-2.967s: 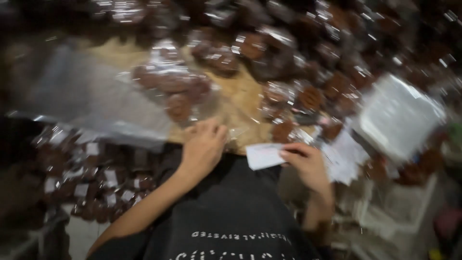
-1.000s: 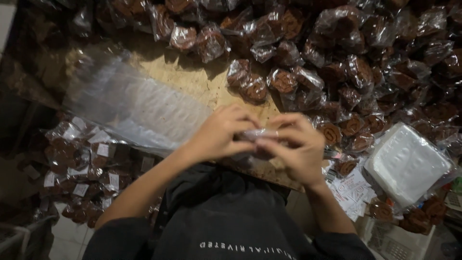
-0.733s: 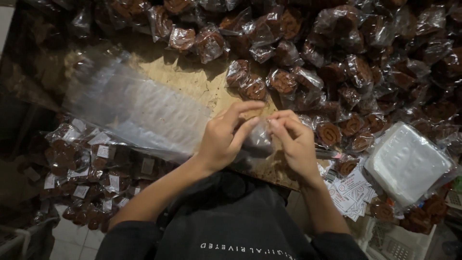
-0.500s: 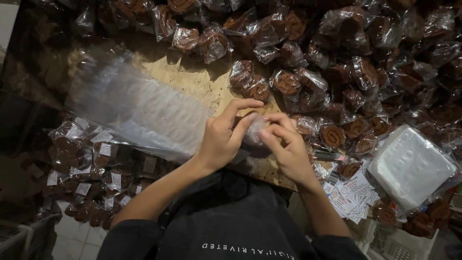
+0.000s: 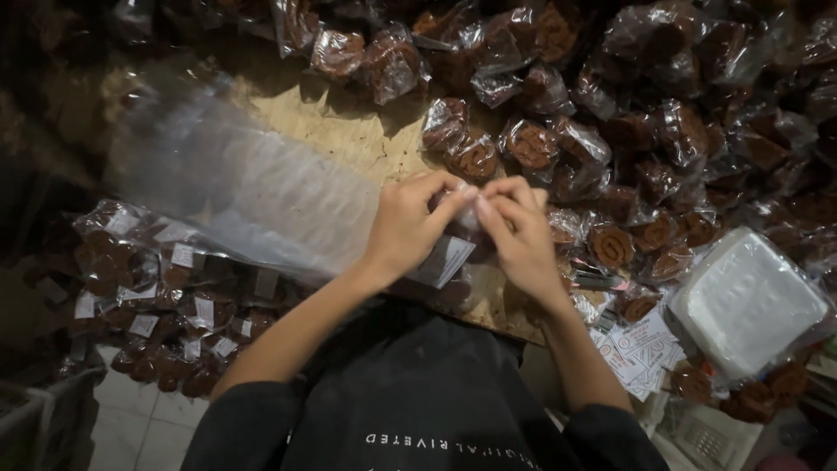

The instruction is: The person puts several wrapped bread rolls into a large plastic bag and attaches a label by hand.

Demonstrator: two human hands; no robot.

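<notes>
— Hands first: how are they set?

— Both hands are brought together near the front edge of the surface (image 5: 349,144). The left hand (image 5: 405,222) is pinched on a small clear plastic packet (image 5: 466,218), and the right hand (image 5: 519,231) is closed on the same packet from the other side, fingertips almost touching. A white paper label (image 5: 446,259) is seen hanging just below the left hand; whether it is already inside the packet cannot be told.

— What could go wrong from here?

— The film is thin and slippery, so the packet could be dropped if the pinch is loosened, or torn if it is pulled apart too hard. The label could be creased or slid out, since it is loosely held. The long sheet of clear bags (image 5: 235,196) lying at the left edge could be dragged off by the left forearm.

— And the surface and the room?

— A rough, pale wooden surface is shown, crowded along its far and right edges with wrapped brown cakes (image 5: 532,144). A stack of white bags (image 5: 745,301) is laid at the right front corner, with loose printed labels (image 5: 641,344) beside it. Labelled packs of cakes (image 5: 166,305) are piled below the left edge, above a pale tiled floor (image 5: 144,427). The room is dimly lit.
</notes>
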